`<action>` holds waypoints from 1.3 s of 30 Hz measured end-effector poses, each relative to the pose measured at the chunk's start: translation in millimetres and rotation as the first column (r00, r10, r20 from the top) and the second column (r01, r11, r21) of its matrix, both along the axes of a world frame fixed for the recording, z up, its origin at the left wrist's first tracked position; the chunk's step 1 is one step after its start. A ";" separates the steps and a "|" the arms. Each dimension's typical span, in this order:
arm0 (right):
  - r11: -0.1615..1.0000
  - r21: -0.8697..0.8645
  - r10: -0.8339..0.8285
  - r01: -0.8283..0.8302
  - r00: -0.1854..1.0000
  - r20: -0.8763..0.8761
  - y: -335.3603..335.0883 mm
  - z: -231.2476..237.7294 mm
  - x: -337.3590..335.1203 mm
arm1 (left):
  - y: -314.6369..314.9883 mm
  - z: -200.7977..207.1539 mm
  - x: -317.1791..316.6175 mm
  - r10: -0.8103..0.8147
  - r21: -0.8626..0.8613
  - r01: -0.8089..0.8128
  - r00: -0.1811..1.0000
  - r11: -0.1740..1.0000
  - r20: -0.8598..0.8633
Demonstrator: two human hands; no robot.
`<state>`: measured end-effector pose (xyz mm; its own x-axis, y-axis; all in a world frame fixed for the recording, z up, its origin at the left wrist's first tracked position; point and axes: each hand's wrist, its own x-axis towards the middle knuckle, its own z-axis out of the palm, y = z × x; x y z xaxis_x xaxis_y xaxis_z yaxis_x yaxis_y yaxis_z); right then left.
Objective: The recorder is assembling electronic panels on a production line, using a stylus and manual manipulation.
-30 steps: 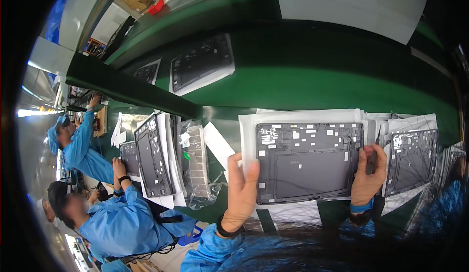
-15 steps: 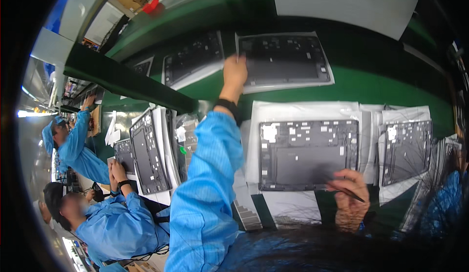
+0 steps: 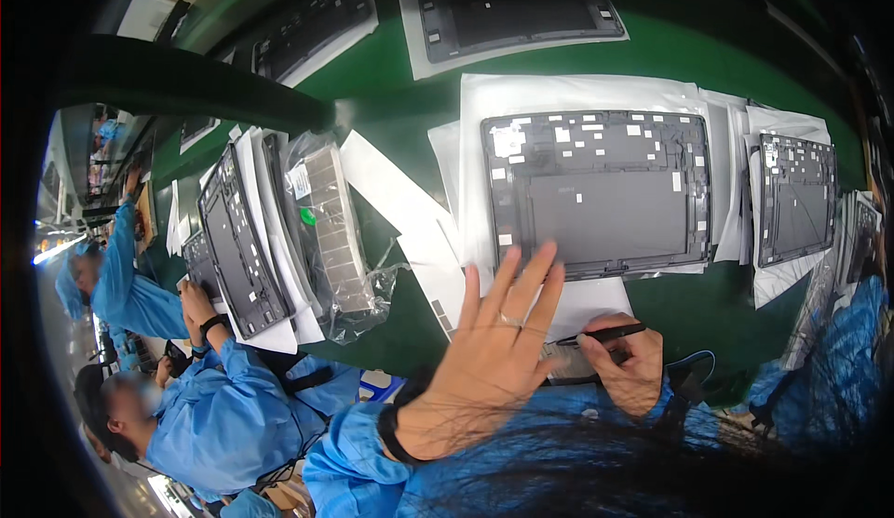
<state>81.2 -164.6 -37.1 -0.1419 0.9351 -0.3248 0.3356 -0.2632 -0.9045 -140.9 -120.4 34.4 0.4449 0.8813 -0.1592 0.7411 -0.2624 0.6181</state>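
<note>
A dark tablet-like housing (image 3: 605,211) lies on stacked white sheets in front of me, dotted with small white pads along its far part. My left hand (image 3: 489,360) is open, fingers spread, with a ring on one finger. Its fingertips reach the housing's near left edge; I cannot tell whether they touch. Between the thumb and fingers of my right hand (image 3: 629,364) is a slim black pen-like tool (image 3: 615,332), its tip pointing left. Under that tip lies a small greyish sheet (image 3: 568,364), partly covered by my hands.
More housings lie around: one on the right (image 3: 796,197), one at the far side (image 3: 512,6). On the left, a clear bag (image 3: 372,299) surrounds a strip of grey pads (image 3: 337,229); white paper strips (image 3: 396,183) lie beside it. A co-worker in blue (image 3: 223,425) sits at left.
My left hand has come back from the far housing to the near edge of the one before me. My right hand has drawn off that housing toward me, still with the black tool.
</note>
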 end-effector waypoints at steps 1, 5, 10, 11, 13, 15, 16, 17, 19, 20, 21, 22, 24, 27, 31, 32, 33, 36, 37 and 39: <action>1.000 0.017 0.020 -0.020 1.000 0.009 -1.1 0.3 -0.7 | -18.2 -13.2 1.4 -0.001 -0.027 0.000 0.999 1.000 -0.036; 0.998 -0.056 -0.032 0.034 0.999 0.029 -2.2 1.6 -2.2 | -39.6 -50.3 9.5 0.036 0.011 -0.035 0.987 0.999 -0.157; 0.988 -0.080 -0.145 0.133 0.977 -0.158 -2.8 -5.2 2.0 | -30.4 -51.4 10.5 -0.001 0.053 0.012 0.977 0.999 -0.215; 0.988 -0.068 -0.145 0.136 0.977 -0.154 -2.0 3.4 3.9 | -30.1 -48.4 10.2 -0.015 0.052 0.028 0.974 0.998 -0.225; 0.916 -0.239 -0.392 0.324 0.851 -0.350 13.4 24.2 5.6 | -24.5 -32.0 7.2 0.011 0.032 -0.005 0.983 0.999 -0.182; 0.882 -0.087 -0.450 0.464 0.770 -0.452 55.6 39.9 -0.7 | -4.0 -16.5 2.5 0.034 0.013 -0.033 0.990 0.999 -0.134; 0.864 0.008 -0.465 0.503 0.805 -0.367 81.3 45.0 -7.8 | 12.5 -12.2 0.0 0.050 0.047 -0.045 0.994 0.998 -0.097; 0.835 0.104 -0.495 0.541 0.820 -0.287 107.4 50.0 -10.1 | 31.1 -7.8 3.2 0.052 0.083 -0.047 0.996 0.995 -0.066; 0.827 0.165 -0.469 0.538 0.821 -0.325 161.7 39.1 -23.4 | 62.1 -14.1 12.9 0.076 0.186 -0.052 0.990 0.981 -0.122; 0.825 0.206 -0.438 0.526 0.826 -0.353 175.5 31.3 -30.6 | 75.3 -20.1 16.9 0.087 0.218 -0.057 0.987 0.974 -0.131; 0.820 0.213 -0.441 0.532 0.823 -0.358 181.4 25.0 -37.0 | 84.6 -26.6 19.5 0.101 0.251 -0.063 0.985 0.966 -0.141; 0.837 0.186 -0.428 0.515 0.827 -0.364 188.6 18.2 -43.2 | 89.0 -32.8 20.3 0.100 0.238 -0.072 0.989 0.969 -0.107; 0.843 0.171 -0.428 0.510 0.829 -0.360 197.0 3.5 -51.2 | 94.2 -40.0 21.4 0.103 0.227 -0.080 0.990 0.970 -0.091; 0.849 0.175 -0.441 0.498 0.851 -0.284 194.1 1.9 -54.0 | 97.9 -40.6 21.6 0.107 0.191 -0.090 0.991 0.978 -0.083; 0.816 0.233 -0.464 0.529 0.839 -0.282 196.6 0.4 -60.3 | 100.2 -41.6 19.1 0.127 0.174 -0.113 0.989 0.978 -0.072; 0.814 0.231 -0.468 0.533 0.838 -0.282 197.6 -0.6 -61.8 | 100.7 -41.7 18.9 0.135 0.176 -0.119 0.988 0.977 -0.081; 0.807 0.233 -0.471 0.542 0.830 -0.300 197.9 -1.8 -62.5 | 100.9 -42.6 19.1 0.131 0.173 -0.116 0.988 0.978 -0.079; 0.799 0.237 -0.474 0.553 0.821 -0.319 198.7 -3.3 -63.1 | 100.9 -43.7 20.0 0.131 0.166 -0.115 0.987 0.979 -0.088; 0.799 0.240 -0.470 0.551 0.822 -0.321 198.7 -3.6 -62.8 | 100.6 -43.6 20.8 0.133 0.166 -0.117 0.987 0.979 -0.093; 0.798 0.243 -0.470 0.551 0.822 -0.320 197.5 -6.0 -61.9 | 100.1 -42.4 22.8 0.135 0.165 -0.117 0.986 0.979 -0.099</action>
<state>19.3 32.9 -43.2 0.3528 0.9354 -0.0249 0.0036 -0.0280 -0.9996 -118.1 -20.3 -8.0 0.3161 0.9471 -0.0547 0.8352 -0.2505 0.4896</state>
